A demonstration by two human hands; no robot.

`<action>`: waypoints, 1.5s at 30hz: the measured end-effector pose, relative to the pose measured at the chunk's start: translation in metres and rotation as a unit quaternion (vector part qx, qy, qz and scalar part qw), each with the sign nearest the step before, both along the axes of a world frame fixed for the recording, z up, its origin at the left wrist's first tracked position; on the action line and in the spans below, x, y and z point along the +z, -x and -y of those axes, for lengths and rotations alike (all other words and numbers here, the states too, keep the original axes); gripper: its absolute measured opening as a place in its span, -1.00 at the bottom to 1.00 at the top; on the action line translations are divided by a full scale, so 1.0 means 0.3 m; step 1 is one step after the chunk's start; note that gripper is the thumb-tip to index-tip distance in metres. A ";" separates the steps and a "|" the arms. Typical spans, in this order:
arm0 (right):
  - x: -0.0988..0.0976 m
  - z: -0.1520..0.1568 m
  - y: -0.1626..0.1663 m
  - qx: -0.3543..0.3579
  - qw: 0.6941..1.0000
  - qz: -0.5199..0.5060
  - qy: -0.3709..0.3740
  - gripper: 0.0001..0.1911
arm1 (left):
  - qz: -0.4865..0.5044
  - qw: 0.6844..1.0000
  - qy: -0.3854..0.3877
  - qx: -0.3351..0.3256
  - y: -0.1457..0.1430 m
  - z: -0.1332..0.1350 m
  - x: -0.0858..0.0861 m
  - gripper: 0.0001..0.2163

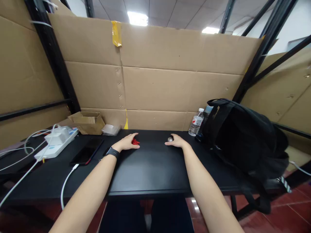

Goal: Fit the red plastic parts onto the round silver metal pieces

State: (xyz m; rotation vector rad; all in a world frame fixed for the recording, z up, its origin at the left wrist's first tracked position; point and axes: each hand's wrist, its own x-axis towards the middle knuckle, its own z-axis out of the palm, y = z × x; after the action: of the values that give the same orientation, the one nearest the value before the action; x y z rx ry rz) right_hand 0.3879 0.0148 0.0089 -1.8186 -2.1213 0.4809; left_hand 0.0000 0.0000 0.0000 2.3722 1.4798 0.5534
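On the black tabletop (150, 161), my left hand (125, 142) curves around a small bundle of thin red strands (135, 141). Its thumb and fingers are apart, with the red bundle in the gap near the palm. A dark watch (112, 152) is on that wrist. To the right, my right hand (178, 141) has thumb and fingers spread on either side of a small silvery round object (170, 139). What kind of thing it is, I cannot make out. Whether either hand touches its object is unclear.
Left: a phone (87, 151) with a white cable, a white power strip (57, 142), an open cardboard box (91, 122) and a clear plastic packet (111, 129). Right: a water bottle (196, 122) beside a black backpack (245, 139). Cardboard panels (157, 87) stand behind.
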 end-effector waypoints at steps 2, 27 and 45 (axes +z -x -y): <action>0.013 0.014 0.008 -0.022 1.000 -0.011 -0.007 0.23 | 0.018 0.999 -0.019 -0.019 0.012 0.008 0.020 -0.06; 0.106 0.059 0.010 -0.017 0.985 -0.053 -0.162 -0.75 | 0.014 0.993 -0.112 -0.041 0.035 0.030 0.103 -0.77; 0.072 0.032 -0.031 0.066 0.996 -0.037 -0.054 -0.58 | 0.011 0.988 -0.144 -0.047 0.006 0.017 0.069 -0.86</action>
State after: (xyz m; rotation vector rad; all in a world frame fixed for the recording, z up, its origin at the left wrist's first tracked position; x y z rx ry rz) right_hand 0.3973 0.0054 0.0306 -1.5844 -2.1826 0.4480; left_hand -0.0018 -0.0050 0.0206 2.6248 1.3486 0.8162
